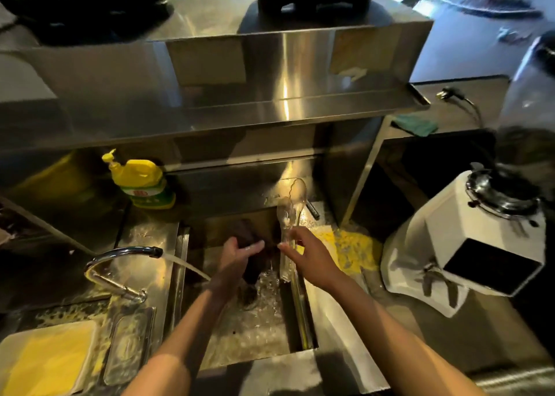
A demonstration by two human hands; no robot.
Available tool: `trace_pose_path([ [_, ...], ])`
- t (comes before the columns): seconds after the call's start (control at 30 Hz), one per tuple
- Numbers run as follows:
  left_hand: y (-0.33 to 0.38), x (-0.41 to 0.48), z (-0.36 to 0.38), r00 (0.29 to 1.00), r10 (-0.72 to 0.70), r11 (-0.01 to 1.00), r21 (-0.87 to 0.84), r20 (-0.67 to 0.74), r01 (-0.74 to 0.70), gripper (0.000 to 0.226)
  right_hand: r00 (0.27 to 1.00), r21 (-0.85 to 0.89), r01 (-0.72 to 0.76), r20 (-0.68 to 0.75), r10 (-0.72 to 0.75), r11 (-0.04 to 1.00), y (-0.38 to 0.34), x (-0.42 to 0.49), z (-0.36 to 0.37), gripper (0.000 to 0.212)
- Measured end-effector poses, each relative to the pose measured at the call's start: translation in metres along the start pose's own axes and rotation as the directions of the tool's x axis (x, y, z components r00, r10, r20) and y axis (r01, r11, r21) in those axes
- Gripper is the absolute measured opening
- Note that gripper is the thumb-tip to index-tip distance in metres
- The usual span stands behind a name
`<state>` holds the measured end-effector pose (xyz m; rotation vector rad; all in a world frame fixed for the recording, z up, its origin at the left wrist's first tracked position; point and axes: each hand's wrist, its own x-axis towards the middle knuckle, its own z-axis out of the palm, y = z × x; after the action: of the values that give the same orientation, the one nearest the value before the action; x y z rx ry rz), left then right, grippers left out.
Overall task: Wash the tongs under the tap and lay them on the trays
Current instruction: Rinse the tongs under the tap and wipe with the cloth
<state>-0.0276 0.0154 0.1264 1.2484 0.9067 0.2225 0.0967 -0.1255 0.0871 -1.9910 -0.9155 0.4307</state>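
Clear tongs (pixel 289 215) over sink (pixel 255 344), tips up & away, pinched by R hand (pixel 303 254). L hand (pixel 240 253) curled tight round dark cloth (pixel 244 230), just beside tongs. Water running from tap (pixel 120 257) on L side, into sink. Clear tray (pixel 129 344) + white tray (pixel 45 362) on wet tabletop (pixel 144 236) near L. Yellow soap bottle (pixel 141 182) at back.

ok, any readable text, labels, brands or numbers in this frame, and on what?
Nothing legible.
Yellow detergent bottle: green label with a red mark, print too blurred to read.
Left tan patch and right tan patch on the steel shelf front: blurred, no text readable.
White machine: black panel, no lettering visible.
Tongs: clear, no marking seen.
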Motion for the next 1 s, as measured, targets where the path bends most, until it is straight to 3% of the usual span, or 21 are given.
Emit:
trace_pose_path([
  [0.1,0.012,-0.004,0.012,0.998,0.024,0.999,0.039,0.054,-0.026,0.015,0.998,0.008,-0.034,-0.048,0.034,0.999,-0.007,-0.009,-0.014,0.029],
  [0.5,0.027,-0.028,0.049,0.943,0.087,0.991,0.069,0.320,-0.115,0.045,0.939,0.064,-0.136,-0.309,0.149,0.989,-0.050,-0.081,-0.062,0.035],
  [0.6,0.029,-0.039,0.067,0.920,0.104,0.986,0.080,0.377,-0.144,0.030,0.920,0.109,-0.165,-0.342,0.193,0.980,-0.056,-0.106,-0.084,0.030],
  [0.7,0.030,-0.055,0.093,0.872,0.139,0.975,0.090,0.469,-0.204,0.013,0.884,0.103,-0.182,-0.419,0.208,0.978,-0.062,-0.134,-0.110,0.032],
  [0.83,0.034,-0.077,0.133,0.798,0.147,0.962,0.103,0.584,-0.253,0.027,0.799,0.147,-0.218,-0.541,0.263,0.965,-0.068,-0.178,-0.143,0.033],
  [1.0,0.043,-0.117,0.193,0.704,0.138,0.954,0.096,0.697,-0.283,0.013,0.703,0.146,-0.277,-0.643,0.304,0.950,-0.076,-0.235,-0.185,0.029],
])
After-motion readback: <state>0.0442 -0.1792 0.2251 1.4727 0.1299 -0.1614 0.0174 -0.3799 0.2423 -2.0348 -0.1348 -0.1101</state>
